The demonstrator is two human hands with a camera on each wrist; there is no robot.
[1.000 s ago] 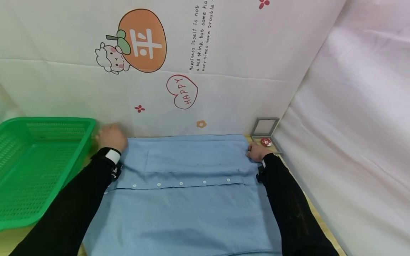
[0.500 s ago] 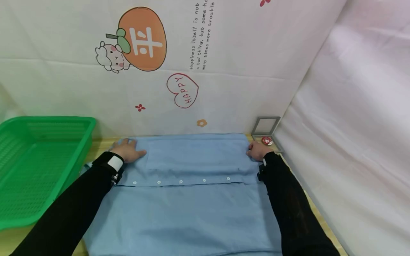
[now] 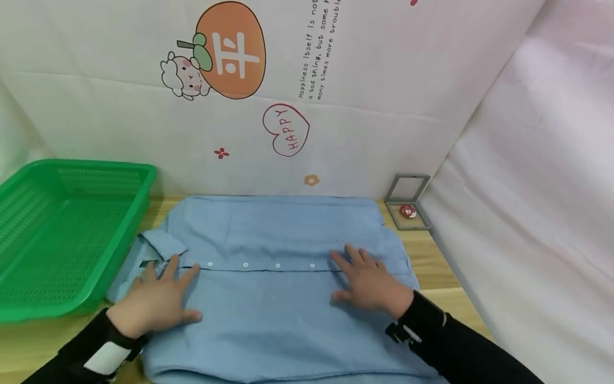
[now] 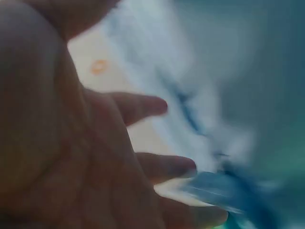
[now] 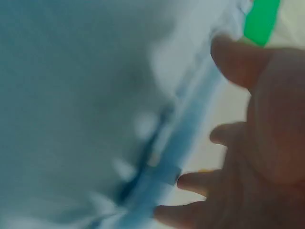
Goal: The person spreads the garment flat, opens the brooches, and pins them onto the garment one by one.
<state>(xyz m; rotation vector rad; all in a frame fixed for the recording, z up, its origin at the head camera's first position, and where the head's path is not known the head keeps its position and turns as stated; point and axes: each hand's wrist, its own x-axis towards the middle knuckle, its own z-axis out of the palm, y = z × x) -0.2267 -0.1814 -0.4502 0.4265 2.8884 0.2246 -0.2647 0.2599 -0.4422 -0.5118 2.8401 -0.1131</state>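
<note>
A light blue button-up shirt (image 3: 288, 309) lies sideways across the table, its row of small white buttons running left to right. Its collar (image 3: 165, 242) is at the left, beside the green basket. My left hand (image 3: 155, 298) is over the collar end, fingers spread. Over the button row on the right side is my right hand (image 3: 369, 280), its fingers spread too. Both wrist views are blurred; the left palm (image 4: 86, 143) and the right palm (image 5: 276, 129) show with fingers extended above the blue cloth, nothing held in either.
A green plastic basket (image 3: 139, 213) stands at the left. At the back right, a small grey-framed case (image 3: 408, 228) stands open with a red round item (image 3: 408, 211) in it. A white printed cloth (image 3: 364, 144) hangs behind the table, and another white sheet (image 3: 537, 213) rises at the right.
Both hands have left the shirt's far edge and come back toward the body, the right one uncurling from the far right corner. The collar now shows at the left. The head view has shifted slightly.
</note>
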